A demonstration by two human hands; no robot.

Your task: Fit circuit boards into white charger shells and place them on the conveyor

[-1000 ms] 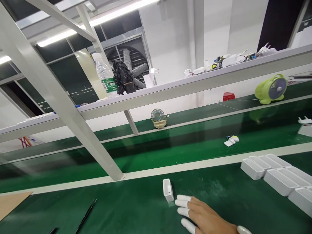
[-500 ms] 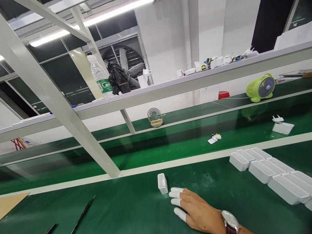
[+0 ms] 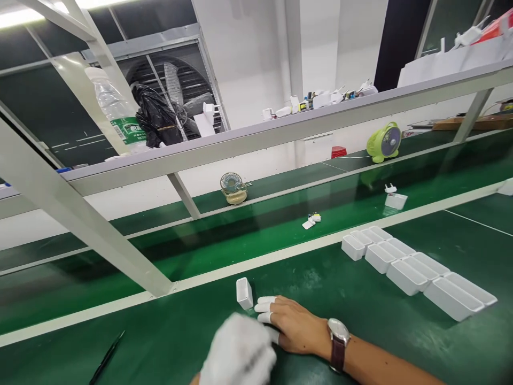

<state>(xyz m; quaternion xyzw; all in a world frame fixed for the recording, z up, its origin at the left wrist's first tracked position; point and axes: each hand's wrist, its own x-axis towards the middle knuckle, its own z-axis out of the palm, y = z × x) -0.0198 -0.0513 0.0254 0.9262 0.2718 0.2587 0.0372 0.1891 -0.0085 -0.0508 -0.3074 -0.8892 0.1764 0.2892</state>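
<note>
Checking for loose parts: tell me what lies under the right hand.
The right hand rests flat on the green mat, its capped fingers beside the small white housing. The palm and the gloved left hand cover anything beneath.

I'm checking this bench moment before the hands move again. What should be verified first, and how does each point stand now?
1. Small white casing stands upright on the green mat: ok.
2. Right hand lies flat beside the casing, finger cots on: ok.
3. Fingertips touching the casing: cannot tell.
4. Left hand, white-gloved, blurred; what it holds: cannot tell.
5. Row of white casings lies apart, to the right: ok.
6. Black tweezers lie apart from both hands: ok.
</note>
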